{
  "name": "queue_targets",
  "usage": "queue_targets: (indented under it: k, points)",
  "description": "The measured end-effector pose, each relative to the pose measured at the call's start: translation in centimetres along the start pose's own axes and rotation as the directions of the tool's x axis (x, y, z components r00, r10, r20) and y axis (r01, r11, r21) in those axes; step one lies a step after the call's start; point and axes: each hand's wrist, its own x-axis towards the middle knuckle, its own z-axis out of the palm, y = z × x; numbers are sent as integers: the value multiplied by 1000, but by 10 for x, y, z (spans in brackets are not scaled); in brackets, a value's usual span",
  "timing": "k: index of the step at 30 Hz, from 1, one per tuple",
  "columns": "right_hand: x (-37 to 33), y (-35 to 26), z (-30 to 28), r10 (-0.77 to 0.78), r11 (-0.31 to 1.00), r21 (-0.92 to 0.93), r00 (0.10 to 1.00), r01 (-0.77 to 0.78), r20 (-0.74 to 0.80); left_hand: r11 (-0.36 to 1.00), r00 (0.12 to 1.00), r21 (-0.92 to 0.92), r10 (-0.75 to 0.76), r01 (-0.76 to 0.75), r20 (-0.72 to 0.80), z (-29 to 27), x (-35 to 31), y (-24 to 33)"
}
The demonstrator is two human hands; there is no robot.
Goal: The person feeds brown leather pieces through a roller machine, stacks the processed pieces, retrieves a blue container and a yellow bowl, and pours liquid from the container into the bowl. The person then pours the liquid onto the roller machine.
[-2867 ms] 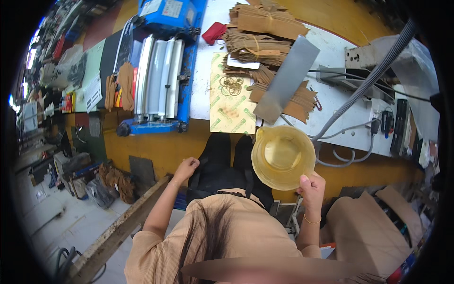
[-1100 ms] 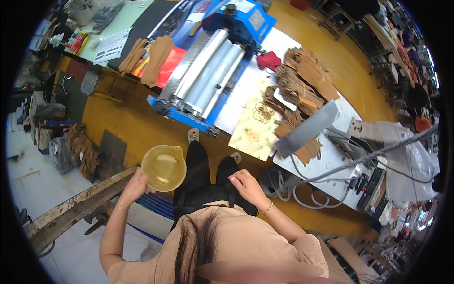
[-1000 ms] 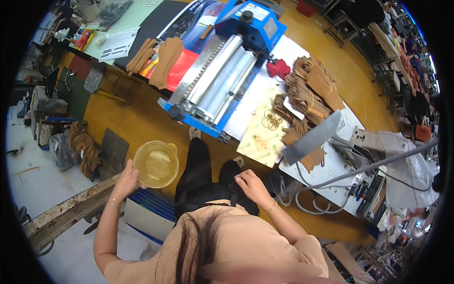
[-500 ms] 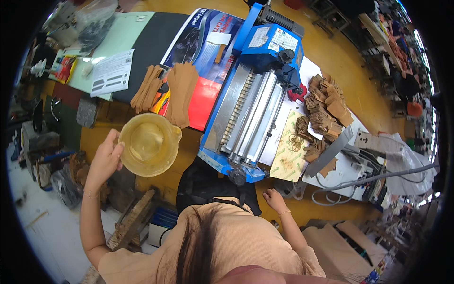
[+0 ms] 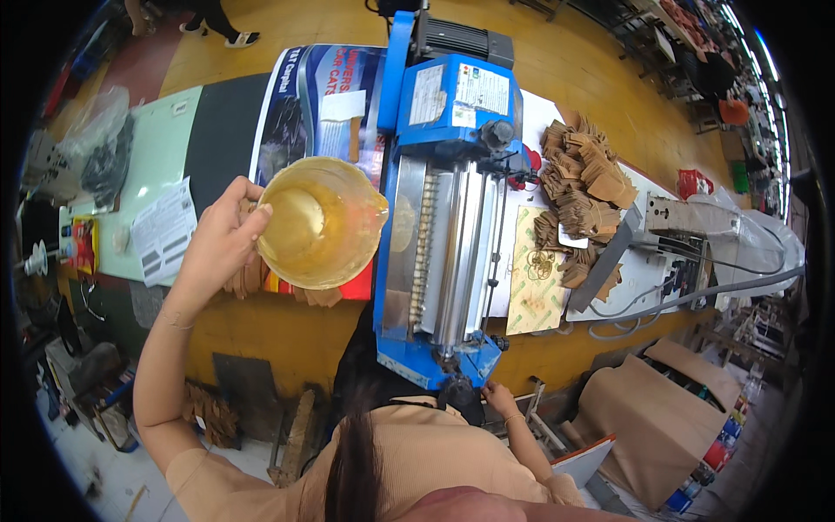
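My left hand (image 5: 228, 235) is closed on the rim and side of a translucent yellow jug (image 5: 361, 196) with a small spout on its right. The jug is held up over the table, just left of a blue roller machine (image 5: 452, 87). Its inside is yellowish; how much liquid is in it I cannot tell. Steel rollers (image 5: 464, 252) run lengthwise down the machine. By the machine's near right corner, low down, is my right hand (image 5: 499, 398), its fingers loosely curled with nothing visible in them. Stacked brown strips (image 5: 317, 297) lie partly hidden under the jug.
Piles of brown cut pieces (image 5: 591, 174) sit right of the machine, beside a yellow patterned sheet (image 5: 532, 296) with rubber bands. A grey-armed machine (image 5: 687, 217) with cables stands further right. A printed paper (image 5: 165, 230) lies on the left. Someone's feet (image 5: 239, 40) show at the far left.
My left hand has raised the jug and carried it right, over the strips and close to the machine. My right hand has come nearer the machine's front corner. The view has turned.
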Motion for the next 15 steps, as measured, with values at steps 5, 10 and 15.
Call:
queue_targets:
  k: [5, 10, 15]
  points:
    - [0, -22, 1, 31, 992, 127, 999, -27, -29, 997, 997, 71, -1, -4, 82, 12, 50, 18]
    - [1, -32, 5, 102, 982, 164, 994, -97, -26, 989, 988, 123, 62, -80, 144, 29, 87, 32]
    - [-2, -35, 8, 114, 968, 234, 991, -94, -73, 975, 986, 203, 62, -93, 158, 42, 104, 43]
